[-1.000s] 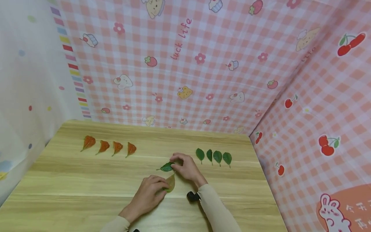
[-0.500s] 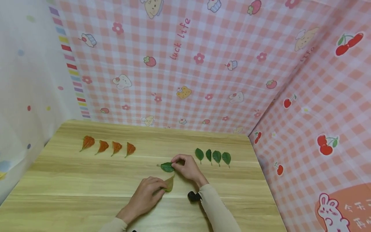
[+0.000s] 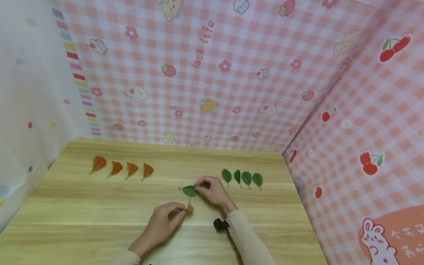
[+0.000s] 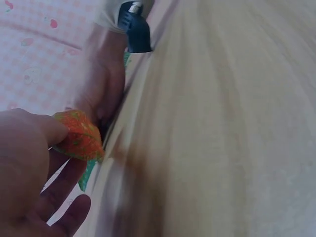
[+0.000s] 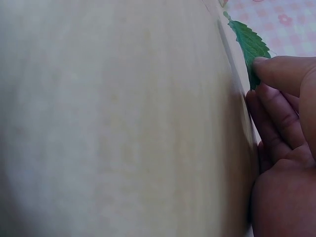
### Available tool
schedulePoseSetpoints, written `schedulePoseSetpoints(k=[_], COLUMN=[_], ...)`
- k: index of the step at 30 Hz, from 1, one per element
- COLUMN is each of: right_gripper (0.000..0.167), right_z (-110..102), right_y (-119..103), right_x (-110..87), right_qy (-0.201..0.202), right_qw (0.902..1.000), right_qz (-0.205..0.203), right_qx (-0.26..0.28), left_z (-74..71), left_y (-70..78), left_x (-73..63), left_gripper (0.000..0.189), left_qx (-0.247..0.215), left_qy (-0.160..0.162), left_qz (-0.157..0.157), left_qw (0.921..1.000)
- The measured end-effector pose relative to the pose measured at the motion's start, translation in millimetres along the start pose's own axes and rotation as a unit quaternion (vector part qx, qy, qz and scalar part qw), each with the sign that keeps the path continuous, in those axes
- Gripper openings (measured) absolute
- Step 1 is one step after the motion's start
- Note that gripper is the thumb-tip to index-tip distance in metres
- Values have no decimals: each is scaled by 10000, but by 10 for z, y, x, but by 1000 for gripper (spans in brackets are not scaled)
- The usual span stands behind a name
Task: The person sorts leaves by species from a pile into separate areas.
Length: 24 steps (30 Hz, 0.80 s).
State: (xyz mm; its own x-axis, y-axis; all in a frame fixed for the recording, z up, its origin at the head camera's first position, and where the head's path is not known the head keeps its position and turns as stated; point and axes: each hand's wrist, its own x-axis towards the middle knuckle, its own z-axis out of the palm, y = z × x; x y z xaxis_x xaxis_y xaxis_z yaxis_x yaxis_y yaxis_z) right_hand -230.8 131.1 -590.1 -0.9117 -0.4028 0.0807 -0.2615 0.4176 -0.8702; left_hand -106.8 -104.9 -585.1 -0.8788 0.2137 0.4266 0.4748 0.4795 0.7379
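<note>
Near the middle of the table, my left hand [image 3: 160, 224] pinches an orange leaf [image 4: 79, 137] between thumb and fingers. Its brownish-yellow side faces the head camera, tilted up, while the left wrist view shows its orange face with green streaks. Just beyond it, my right hand [image 3: 213, 192] pinches the tip of a green leaf [image 3: 189, 191], whose stem points left. In the right wrist view this leaf's toothed edge [image 5: 251, 44] shows above the thumb. The two held leaves are apart.
Several orange leaves [image 3: 131, 169] lie in a row at the back left of the wooden table [image 3: 82, 209]. Another row, of several green leaves [image 3: 246, 179], lies at the back right. A checked cloth wall [image 3: 185, 92] rises behind the table.
My left hand has drawn slightly left and tilted its leaf up, so it looks narrower and stands farther from the green leaf. The right hand keeps its pinch; the green leaf has turned slightly.
</note>
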Motion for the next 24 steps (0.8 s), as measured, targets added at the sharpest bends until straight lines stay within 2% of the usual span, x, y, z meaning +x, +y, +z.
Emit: schedulePoseSetpoints(k=[6, 12, 17, 24], right_gripper=[7, 7, 7, 8], right_z=[2, -7, -18, -13], right_y=[-3, 3, 8, 14], right_x=[-4, 1, 4, -3], right_qy=[-53, -55, -17, -58], right_qw=[10000, 10000, 10000, 10000], right_qz=[44, 52, 33, 19], right_qx=[-24, -48, -33, -62], left_z=[-57, -79, -82, -95], left_y=[-5, -22, -43, -45], left_x=[33, 66, 74, 69], left_gripper=[20, 23, 21, 13], left_qx=[-414, -1080, -1431, -1262], left_qy=[158, 393, 468, 587], left_qz=[-403, -662, -670, -510], left_qw=[9982, 9912, 9863, 9890])
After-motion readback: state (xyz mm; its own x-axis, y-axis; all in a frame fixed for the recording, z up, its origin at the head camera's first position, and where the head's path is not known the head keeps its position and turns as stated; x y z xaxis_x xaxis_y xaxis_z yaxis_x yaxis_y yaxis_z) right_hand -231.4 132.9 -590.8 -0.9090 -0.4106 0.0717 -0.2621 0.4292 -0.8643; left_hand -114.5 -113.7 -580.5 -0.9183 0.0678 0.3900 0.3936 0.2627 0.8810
